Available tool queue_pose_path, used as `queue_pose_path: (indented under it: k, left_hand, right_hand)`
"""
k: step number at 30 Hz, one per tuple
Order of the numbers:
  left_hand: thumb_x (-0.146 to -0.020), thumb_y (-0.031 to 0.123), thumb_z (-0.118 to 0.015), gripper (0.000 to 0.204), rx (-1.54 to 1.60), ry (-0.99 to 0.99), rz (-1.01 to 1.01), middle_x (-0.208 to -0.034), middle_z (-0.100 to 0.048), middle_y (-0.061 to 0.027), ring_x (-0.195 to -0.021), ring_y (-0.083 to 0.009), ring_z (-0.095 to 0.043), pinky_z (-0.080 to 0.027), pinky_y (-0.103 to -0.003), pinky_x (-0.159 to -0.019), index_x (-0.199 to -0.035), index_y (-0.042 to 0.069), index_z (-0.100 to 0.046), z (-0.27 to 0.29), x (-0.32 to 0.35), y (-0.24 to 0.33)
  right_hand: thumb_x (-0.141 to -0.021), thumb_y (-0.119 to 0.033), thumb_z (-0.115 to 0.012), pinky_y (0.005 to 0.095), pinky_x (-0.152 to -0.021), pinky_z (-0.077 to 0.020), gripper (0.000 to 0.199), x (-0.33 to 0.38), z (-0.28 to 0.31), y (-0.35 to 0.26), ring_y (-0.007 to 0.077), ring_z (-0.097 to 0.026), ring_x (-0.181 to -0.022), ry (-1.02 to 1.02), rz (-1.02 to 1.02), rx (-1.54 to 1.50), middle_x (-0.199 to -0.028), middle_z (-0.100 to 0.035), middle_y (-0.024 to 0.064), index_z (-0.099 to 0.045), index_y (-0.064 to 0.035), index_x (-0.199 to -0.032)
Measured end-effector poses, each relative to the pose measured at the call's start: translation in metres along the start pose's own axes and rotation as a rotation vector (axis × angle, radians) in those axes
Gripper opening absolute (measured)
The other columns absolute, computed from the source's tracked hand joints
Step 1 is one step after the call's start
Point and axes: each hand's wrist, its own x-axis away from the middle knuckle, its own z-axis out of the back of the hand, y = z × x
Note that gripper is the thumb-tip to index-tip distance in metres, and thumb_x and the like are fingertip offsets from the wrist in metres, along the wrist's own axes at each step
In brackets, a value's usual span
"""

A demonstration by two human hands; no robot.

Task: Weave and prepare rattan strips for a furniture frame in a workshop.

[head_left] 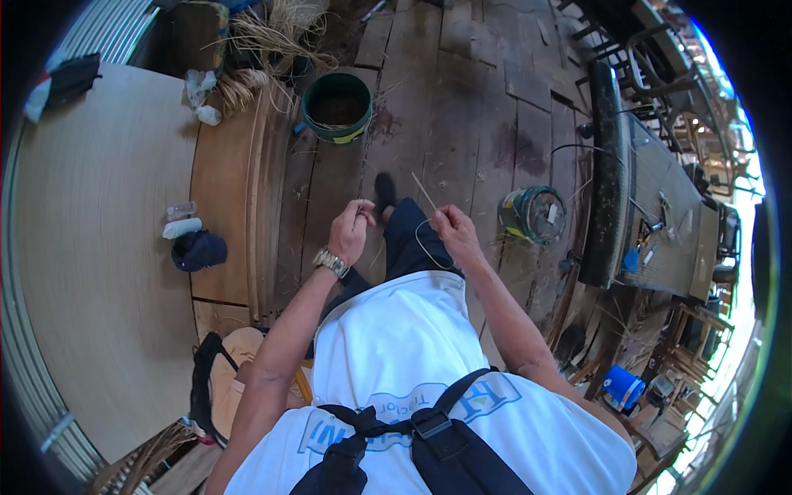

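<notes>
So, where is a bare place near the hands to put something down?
The big round tabletop left of the left hand is mostly bare beyond the dark cap. Floor planks between the green bucket and the can are open. Right of the right hand, the workbench is crowded.

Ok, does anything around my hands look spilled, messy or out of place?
Loose straw-coloured fibre strands lie scattered over the plank floor near the green bucket. Both hands pinch a thin pale strand; nothing else stands out.

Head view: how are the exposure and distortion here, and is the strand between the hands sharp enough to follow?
Head view: strong fisheye bending at the rim; right edge blown out by daylight; the thin strand between left hand and right hand is faint but traceable.
</notes>
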Motion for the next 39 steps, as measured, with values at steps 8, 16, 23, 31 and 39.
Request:
queue_pose_path:
  k: [8,16,23,31,39]
  left_hand:
    - [-0.093,0.012,-0.062,0.016,0.362,-0.195,0.137,-0.089,-0.066,0.0000,-0.081,-0.0084,-0.059,-0.047,-0.023,-0.072,-0.107,0.006,-0.065,-0.059,-0.166,0.064]
    - [-0.095,0.024,-0.063,0.010,0.422,-0.460,0.269,-0.078,-0.066,0.0024,-0.053,-0.0012,-0.040,-0.028,-0.019,-0.044,-0.092,0.015,-0.064,-0.136,-0.370,0.099]
    - [-0.093,0.021,-0.061,0.009,0.175,-0.315,0.182,-0.081,-0.067,-0.0006,-0.049,-0.0052,-0.041,-0.030,-0.022,-0.042,-0.093,0.012,-0.061,-0.163,-0.594,0.055]
    - [-0.094,0.023,-0.063,0.016,0.108,-0.485,0.024,-0.085,-0.067,-0.0054,-0.074,-0.0119,-0.059,-0.048,-0.025,-0.064,-0.096,0.007,-0.061,-0.255,-0.695,0.069]
    - [-0.093,0.022,-0.064,0.018,-0.052,-0.591,-0.025,-0.088,-0.067,-0.0026,-0.078,-0.0129,-0.060,-0.048,-0.028,-0.071,-0.097,0.005,-0.062,-0.273,-0.708,0.150]
  right_hand:
    - [-0.088,-0.018,-0.062,0.0366,-0.064,-0.0473,0.016,-0.110,0.029,-0.060,0.0261,-0.060,-0.069,-0.053,0.281,0.015,-0.079,-0.063,0.0168,-0.065,-0.0022,-0.089]
    - [-0.093,-0.029,-0.058,0.0346,-0.074,-0.0489,0.028,-0.157,0.166,-0.038,0.0200,-0.062,-0.082,0.127,0.035,-0.265,-0.088,-0.066,0.0112,-0.066,-0.0032,-0.099]
    - [-0.088,-0.041,-0.061,0.0377,-0.086,-0.0482,0.041,0.088,0.209,0.114,0.0221,-0.061,-0.096,0.268,-0.724,0.062,-0.104,-0.067,0.0112,-0.065,-0.0089,-0.113]
    - [-0.084,-0.042,-0.066,0.0505,-0.075,-0.0489,0.032,0.328,0.294,0.001,0.0344,-0.065,-0.088,1.318,-1.659,0.908,-0.090,-0.068,0.0138,-0.066,-0.0112,-0.088]
    - [-0.082,-0.029,-0.068,0.0307,-0.064,-0.0477,0.028,0.228,0.372,-0.042,0.0145,-0.058,-0.067,0.871,-1.174,-0.347,-0.073,-0.064,0.0041,-0.068,-0.0027,-0.094]
